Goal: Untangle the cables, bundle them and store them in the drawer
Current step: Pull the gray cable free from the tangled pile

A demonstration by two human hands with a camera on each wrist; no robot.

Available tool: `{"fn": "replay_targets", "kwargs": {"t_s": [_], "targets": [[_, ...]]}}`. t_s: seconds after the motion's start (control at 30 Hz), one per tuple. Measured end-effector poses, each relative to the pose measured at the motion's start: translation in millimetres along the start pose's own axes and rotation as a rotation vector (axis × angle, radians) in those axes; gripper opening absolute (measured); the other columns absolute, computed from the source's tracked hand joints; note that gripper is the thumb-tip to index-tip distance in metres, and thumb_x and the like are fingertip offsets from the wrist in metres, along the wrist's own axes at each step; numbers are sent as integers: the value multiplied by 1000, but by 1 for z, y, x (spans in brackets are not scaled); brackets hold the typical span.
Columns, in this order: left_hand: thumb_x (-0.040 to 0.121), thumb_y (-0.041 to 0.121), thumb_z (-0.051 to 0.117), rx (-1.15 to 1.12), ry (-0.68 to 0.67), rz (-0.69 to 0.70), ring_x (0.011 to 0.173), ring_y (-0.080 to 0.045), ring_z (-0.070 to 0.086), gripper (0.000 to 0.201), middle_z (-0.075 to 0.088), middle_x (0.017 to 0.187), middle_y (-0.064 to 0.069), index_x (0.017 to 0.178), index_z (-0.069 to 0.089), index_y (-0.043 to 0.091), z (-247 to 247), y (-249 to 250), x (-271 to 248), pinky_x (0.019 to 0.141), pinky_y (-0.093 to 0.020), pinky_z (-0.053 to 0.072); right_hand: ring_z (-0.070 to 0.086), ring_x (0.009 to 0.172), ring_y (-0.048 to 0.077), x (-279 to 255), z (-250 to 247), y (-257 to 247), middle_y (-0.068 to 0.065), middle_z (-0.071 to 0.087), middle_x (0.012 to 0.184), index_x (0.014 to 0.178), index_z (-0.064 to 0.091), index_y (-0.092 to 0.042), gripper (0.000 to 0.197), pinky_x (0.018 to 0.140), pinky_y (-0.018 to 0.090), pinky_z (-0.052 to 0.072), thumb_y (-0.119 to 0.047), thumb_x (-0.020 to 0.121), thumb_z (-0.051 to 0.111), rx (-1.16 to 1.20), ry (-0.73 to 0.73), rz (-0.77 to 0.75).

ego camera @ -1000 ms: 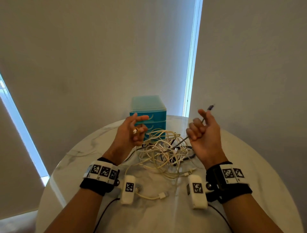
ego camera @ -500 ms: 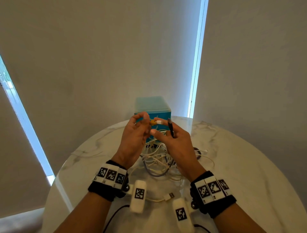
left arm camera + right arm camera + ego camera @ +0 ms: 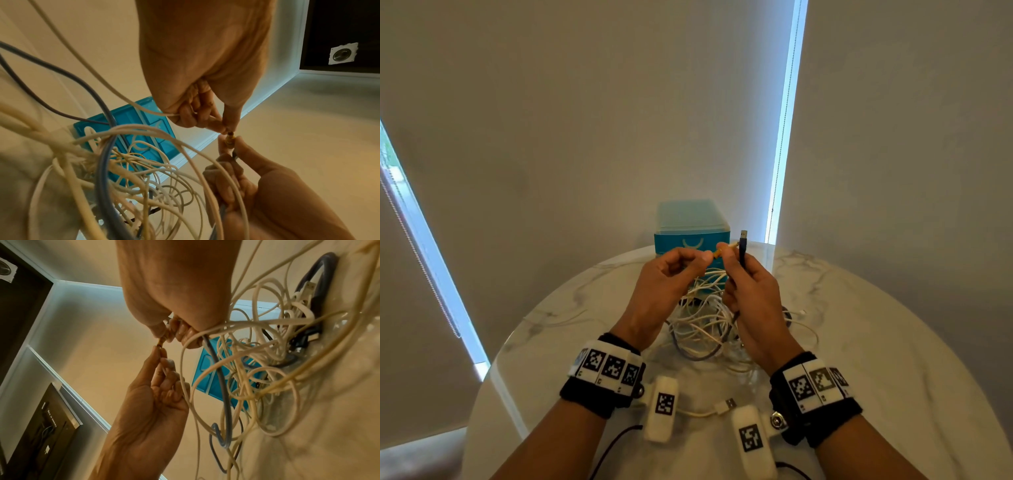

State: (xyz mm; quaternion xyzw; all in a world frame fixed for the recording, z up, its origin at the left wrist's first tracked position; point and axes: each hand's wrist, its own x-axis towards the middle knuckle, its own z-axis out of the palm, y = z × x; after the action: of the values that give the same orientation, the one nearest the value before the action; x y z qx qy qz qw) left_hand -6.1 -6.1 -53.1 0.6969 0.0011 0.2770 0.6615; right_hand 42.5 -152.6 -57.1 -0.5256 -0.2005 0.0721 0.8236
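A tangle of white and dark cables (image 3: 705, 329) lies on the round marble table (image 3: 876, 342), in front of a teal drawer unit (image 3: 690, 222) whose drawers look closed. Both hands are raised above the tangle, fingertips meeting. My left hand (image 3: 688, 263) grips a white cable (image 3: 144, 108) and pinches its small orange-and-white plug (image 3: 717, 254). My right hand (image 3: 736, 270) pinches the same plug (image 3: 229, 140) from the other side. It also grips a dark USB cable (image 3: 743, 240), plug pointing up. Loops of cable hang from both hands to the heap.
A loose white USB plug (image 3: 726, 406) lies near the table's front edge between my wrists. Grey walls and bright window strips stand behind the table. The drawer unit sits at the far edge, just behind the heap.
A second ago the hands were apart, each holding its own cable end. They have come together, and the right fingers now pinch the left hand's orange plug.
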Motion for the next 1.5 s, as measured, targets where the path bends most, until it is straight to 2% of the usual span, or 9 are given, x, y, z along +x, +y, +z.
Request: {"fn": "replay_targets", "kwargs": {"t_s": [0.37,0.63,0.73,0.9,1.07,1.2,1.27,1.37,1.5], "targets": [[95,37,80,37,51,82,101,-26,77,20,83,98,-2,104,85,20,10,5,-7,93,-36,62,35,61,8,3,9,9,-4,42,73,139,68,-11,53,62,28,30,-47,116,37,319,-49,157],[97,41,75,199,48,167,93,-5,73,18,80,99,11,106,81,27,11,2,-7,87,-23,59,52,74,7,-1,10,5,6,73,98,129,74,-20,50,68,25,44,-53,114,39,11,-76,40],[98,52,72,269,35,149,93,-4,73,22,76,107,14,110,74,32,12,0,-4,81,-25,60,51,74,10,5,7,-2,2,62,86,115,73,-17,50,66,26,45,-54,114,39,29,35,-8],[92,68,67,449,-312,-20,82,5,71,38,75,112,18,117,71,40,7,17,2,72,-21,52,69,102,17,19,-4,-35,-3,74,99,98,64,-24,44,100,45,53,-54,113,36,232,56,-33],[98,49,73,570,-519,-4,78,5,70,21,79,102,11,110,77,34,5,47,15,65,-13,52,71,118,23,30,11,-79,0,77,106,100,57,-26,41,114,47,48,-50,117,28,358,-145,-102],[95,46,78,786,-375,76,76,4,69,19,78,91,11,93,80,28,-7,55,39,73,-20,49,57,73,16,32,20,-118,-1,52,78,99,55,-22,40,82,34,59,-47,117,30,525,-266,-223],[95,47,76,895,-300,101,72,6,66,22,76,86,12,87,78,27,-25,53,49,70,-24,47,33,61,11,35,11,-132,-4,35,73,98,56,-23,39,58,25,39,-49,117,33,583,-218,-271],[92,60,75,820,-183,27,69,-2,65,36,78,82,6,83,79,25,-59,48,57,69,-28,52,20,60,12,37,-16,-136,-6,27,71,94,59,-24,41,55,26,23,-53,115,40,559,-43,-302],[98,49,73,787,-67,42,81,-10,68,28,78,85,7,87,76,23,-76,48,56,79,-33,54,32,60,10,30,-29,-108,-6,34,68,88,61,-23,38,61,26,36,-58,101,65,209,167,-210]]}}
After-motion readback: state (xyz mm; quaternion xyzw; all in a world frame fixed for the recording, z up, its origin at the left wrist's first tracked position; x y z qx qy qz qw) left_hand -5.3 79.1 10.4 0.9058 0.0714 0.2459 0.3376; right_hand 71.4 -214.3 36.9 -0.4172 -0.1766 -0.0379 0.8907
